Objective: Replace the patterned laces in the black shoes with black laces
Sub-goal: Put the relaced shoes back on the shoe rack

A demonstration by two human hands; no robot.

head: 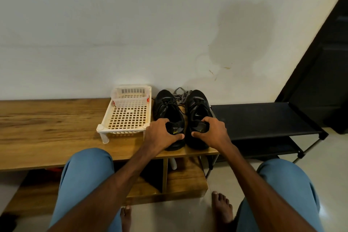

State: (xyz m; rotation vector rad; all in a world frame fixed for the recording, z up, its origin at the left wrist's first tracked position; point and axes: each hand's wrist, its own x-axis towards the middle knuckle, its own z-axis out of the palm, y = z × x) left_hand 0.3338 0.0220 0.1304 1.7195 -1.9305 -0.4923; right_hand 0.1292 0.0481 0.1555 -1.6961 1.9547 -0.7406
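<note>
Two black shoes stand side by side on the wooden bench (47, 130), toes toward the wall. My left hand (162, 133) grips the heel collar of the left shoe (165, 107), fingers inside the opening and thumb across the back. My right hand (211, 132) grips the heel collar of the right shoe (197, 105) the same way. Both shoes show dark lacing. A heap of black-and-white patterned laces (181, 95) lies between the toes against the wall.
A cream plastic lattice rack (128, 117) holding a small basket (130, 96) stands left of the shoes. A black fabric shoe rack (263, 118) adjoins the bench on the right. My knees and bare feet are below the bench edge.
</note>
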